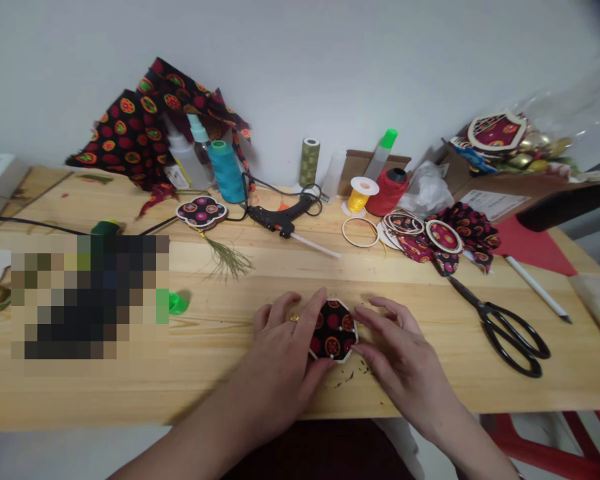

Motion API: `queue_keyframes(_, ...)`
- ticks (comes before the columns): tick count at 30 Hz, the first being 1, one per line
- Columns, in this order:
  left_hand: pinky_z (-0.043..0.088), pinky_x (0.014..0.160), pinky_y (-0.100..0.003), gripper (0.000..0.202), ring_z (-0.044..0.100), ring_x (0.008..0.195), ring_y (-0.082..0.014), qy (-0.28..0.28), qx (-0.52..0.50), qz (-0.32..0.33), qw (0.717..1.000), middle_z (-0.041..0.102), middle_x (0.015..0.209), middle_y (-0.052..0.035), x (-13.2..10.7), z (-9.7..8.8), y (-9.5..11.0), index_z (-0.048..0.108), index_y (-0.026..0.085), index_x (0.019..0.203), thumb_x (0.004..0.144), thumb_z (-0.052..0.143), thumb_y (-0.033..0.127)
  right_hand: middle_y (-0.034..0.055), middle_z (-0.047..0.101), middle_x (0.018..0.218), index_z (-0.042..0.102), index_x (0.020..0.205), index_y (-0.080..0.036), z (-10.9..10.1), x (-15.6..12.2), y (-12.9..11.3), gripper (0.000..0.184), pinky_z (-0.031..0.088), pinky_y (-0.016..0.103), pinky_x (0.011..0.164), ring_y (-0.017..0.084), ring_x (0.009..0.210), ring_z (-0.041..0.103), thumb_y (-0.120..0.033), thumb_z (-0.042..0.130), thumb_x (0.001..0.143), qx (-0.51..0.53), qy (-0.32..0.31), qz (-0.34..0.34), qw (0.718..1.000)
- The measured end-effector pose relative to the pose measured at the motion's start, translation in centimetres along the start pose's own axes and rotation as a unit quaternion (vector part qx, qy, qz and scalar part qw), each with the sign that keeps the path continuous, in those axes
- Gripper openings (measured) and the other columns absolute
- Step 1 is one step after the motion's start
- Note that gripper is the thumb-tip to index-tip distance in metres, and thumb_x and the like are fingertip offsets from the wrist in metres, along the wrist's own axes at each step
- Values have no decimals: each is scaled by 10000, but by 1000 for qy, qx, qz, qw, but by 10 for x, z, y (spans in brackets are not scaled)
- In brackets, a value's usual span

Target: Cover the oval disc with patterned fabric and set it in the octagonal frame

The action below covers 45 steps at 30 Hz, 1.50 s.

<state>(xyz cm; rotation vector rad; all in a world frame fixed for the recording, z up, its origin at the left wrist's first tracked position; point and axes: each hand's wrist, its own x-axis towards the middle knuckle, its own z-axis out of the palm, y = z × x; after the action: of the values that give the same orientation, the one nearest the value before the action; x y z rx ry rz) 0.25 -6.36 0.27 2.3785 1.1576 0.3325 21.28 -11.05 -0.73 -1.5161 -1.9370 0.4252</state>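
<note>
An octagonal fabric-covered piece [333, 333] lies flat on the wooden table in front of me. Its cloth is black with red and orange round motifs, and a pale rim shows at the edges. My left hand [290, 343] grips its left side, the index finger along the top left and the thumb at the lower edge. At the right edge, the thumb and index finger of my right hand [397, 340] hold the piece, one tip above the other. Small dark scraps [350, 379] lie just below it.
Black scissors [495, 320] and a white pen [540, 290] lie right. Behind are a glue gun [283, 217], a tasselled ornament [201, 212], a teal thread cone [227, 172], a red thread cone [387, 191], wooden rings [360, 232] and a cardboard box [495, 193]. A blurred patch covers the left.
</note>
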Motion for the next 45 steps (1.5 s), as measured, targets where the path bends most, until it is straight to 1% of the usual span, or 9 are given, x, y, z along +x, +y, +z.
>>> queue_keyframes(3, 240, 1059, -547, 736, 287, 1319, -330, 3, 2, -1, 1000, 577, 1344, -123, 0, 0, -1, 172, 161, 1493, 901, 581, 314, 112, 590, 1234, 484, 1323, -251, -1, -2, -1, 415, 486, 480, 970, 261, 1261, 455, -184, 549, 919, 25, -3, 14, 1000)
queue_keyframes(7, 256, 1054, -549, 733, 314, 1311, -331, 2, -5, 0, 1000, 570, 1352, -130, 1, 1, -2, 178, 175, 1491, 902, 585, 330, 124, 519, 1307, 461, 1348, -261, 1, -5, 0, 465, 459, 502, 1010, 272, 1254, 462, -242, 593, 902, 47, -6, 52, 998)
queue_keyframes(11, 277, 1036, -542, 735, 355, 1293, -327, 8, -8, 1, 1000, 558, 1363, -143, 1, 3, -4, 177, 188, 1486, 895, 597, 313, 122, 526, 1293, 464, 1344, -259, 3, -5, 1, 496, 451, 505, 1021, 282, 1248, 468, -260, 628, 876, 43, -3, 52, 998)
queue_keyframes(19, 292, 1026, -522, 817, 394, 1277, -328, 31, -19, -1, 999, 542, 1382, -119, 1, 5, -6, 187, 242, 1484, 835, 680, 302, 129, 521, 1288, 454, 1336, -244, 1, -3, 1, 487, 443, 505, 1025, 275, 1237, 468, -265, 621, 880, 39, -19, 55, 998)
queue_keyframes(25, 291, 1034, -514, 811, 393, 1280, -329, 21, -18, -15, 1000, 521, 1404, -135, 2, 3, -5, 233, 199, 1474, 820, 698, 310, 128, 508, 1299, 438, 1344, -240, 0, 0, 1, 501, 434, 506, 1032, 272, 1236, 463, -257, 623, 879, 41, -33, 58, 997)
queue_keyframes(28, 284, 1040, -511, 841, 393, 1284, -328, 33, -21, -10, 999, 523, 1405, -128, 1, 5, -6, 217, 220, 1485, 811, 711, 313, 122, 498, 1308, 438, 1344, -258, 0, 0, 0, 507, 431, 515, 1034, 275, 1245, 458, -246, 630, 875, 43, -36, 62, 997)
queue_keyframes(32, 284, 1039, -527, 908, 404, 1285, -341, 42, -27, 1, 999, 532, 1397, -128, 0, 7, -9, 181, 254, 1499, 789, 732, 391, 119, 454, 1356, 407, 1379, -291, 0, 4, -1, 566, 411, 548, 1047, 288, 1289, 419, -269, 645, 867, 45, -44, 60, 996)
queue_keyframes(38, 320, 1032, -542, 928, 402, 1295, -358, 38, -38, -6, 999, 517, 1402, -159, 0, 3, -12, 212, 223, 1483, 762, 712, 525, 103, 454, 1390, 401, 1390, -291, -2, 12, -6, 609, 363, 557, 1086, 292, 1370, 311, -272, 667, 843, 45, -80, 42, 995)
queue_keyframes(45, 323, 1056, -515, 849, 366, 1318, -315, 48, -47, 8, 998, 486, 1430, -115, -6, 5, -15, 150, 271, 1484, 835, 680, 404, 103, 448, 1405, 394, 1399, -280, -2, 16, -11, 624, 348, 546, 1101, 285, 1402, 250, -288, 671, 840, 54, -103, 48, 992)
